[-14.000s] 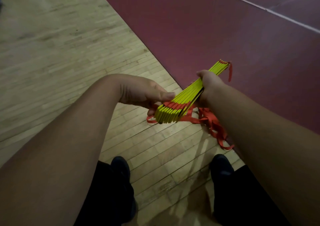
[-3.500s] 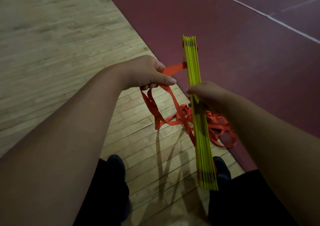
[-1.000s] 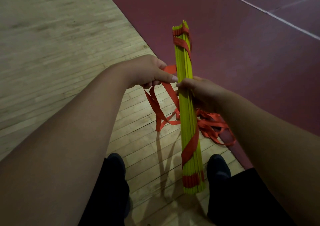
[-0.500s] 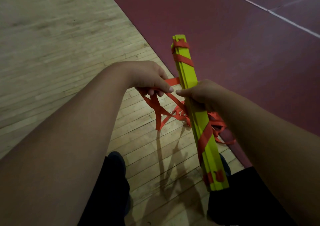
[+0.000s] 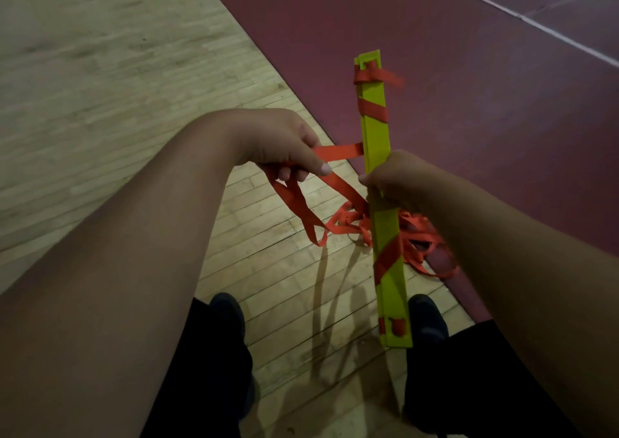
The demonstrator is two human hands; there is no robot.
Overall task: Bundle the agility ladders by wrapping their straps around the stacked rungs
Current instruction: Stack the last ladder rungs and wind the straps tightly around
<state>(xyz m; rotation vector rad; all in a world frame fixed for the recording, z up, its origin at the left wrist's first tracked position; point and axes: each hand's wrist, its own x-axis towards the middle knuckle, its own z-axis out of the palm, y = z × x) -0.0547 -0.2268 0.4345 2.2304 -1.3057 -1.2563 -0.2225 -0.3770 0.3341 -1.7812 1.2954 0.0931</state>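
A stack of flat yellow ladder rungs [image 5: 377, 129] stands almost upright in front of me, its broad face toward the camera. My right hand [image 5: 398, 178] grips the stack around its middle. Orange strap [image 5: 340, 152] crosses the stack in several diagonal bands near the top and lower down. My left hand [image 5: 281, 144] pinches a length of that strap, held taut to the left of the stack. More loose strap [image 5: 348, 223] hangs tangled below both hands.
I stand on a pale wooden floor [image 5: 100, 85] where it meets a dark red court surface [image 5: 469, 52] with white lines. My two dark shoes [image 5: 227, 310] are below the hands.
The stack has turned so its broad face shows more fully and stands straighter. My left hand has drawn the strap out further to the left.
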